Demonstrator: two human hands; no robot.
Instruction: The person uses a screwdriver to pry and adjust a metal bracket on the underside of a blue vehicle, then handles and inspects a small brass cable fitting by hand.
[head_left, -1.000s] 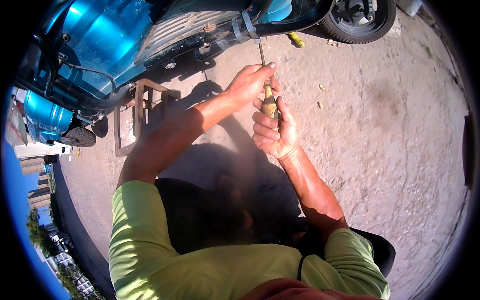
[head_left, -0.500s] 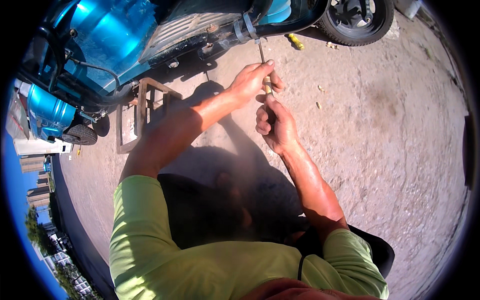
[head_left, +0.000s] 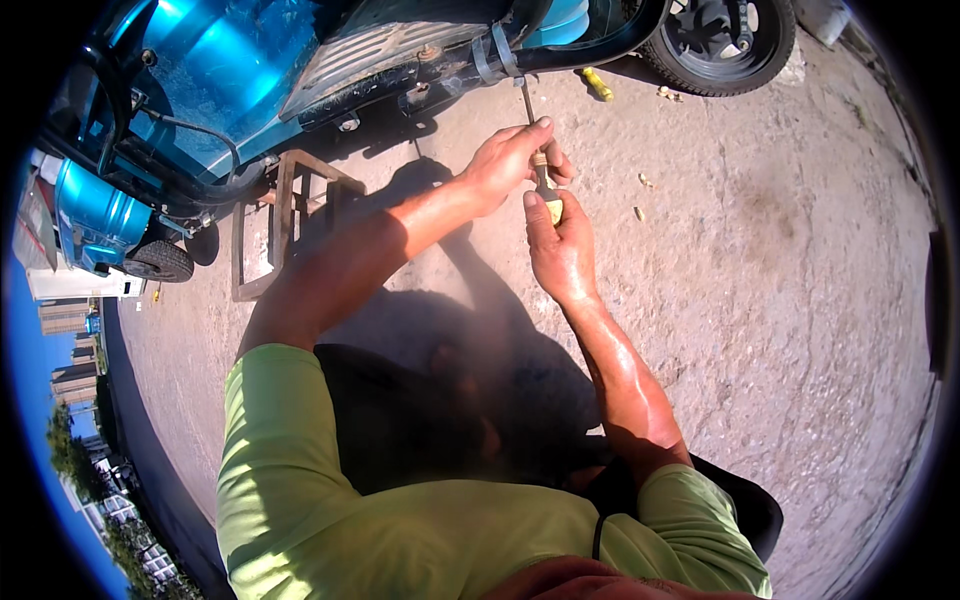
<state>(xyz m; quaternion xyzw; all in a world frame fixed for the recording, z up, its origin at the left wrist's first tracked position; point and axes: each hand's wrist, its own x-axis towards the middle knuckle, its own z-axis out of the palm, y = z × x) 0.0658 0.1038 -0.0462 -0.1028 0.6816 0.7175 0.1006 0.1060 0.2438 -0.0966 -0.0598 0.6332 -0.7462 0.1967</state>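
A screwdriver with a yellow handle and a long metal shaft points up to a grey metal bracket on the black lower frame of a blue vehicle; its tip is at the bracket's lower end. My left hand has its fingers closed round the shaft just above the handle, thumb on top. Below it, my right hand grips the yellow handle, with the back of the hand and thumb facing up.
A rusty metal stand sits under the vehicle at left. A black wheel is at top right. A yellow object and small scraps lie on the concrete ground. Another blue vehicle stands further left.
My right hand has turned on the handle, from fingers facing up to thumb and back of the hand uppermost. My left hand has stayed nearly in place on the screwdriver.
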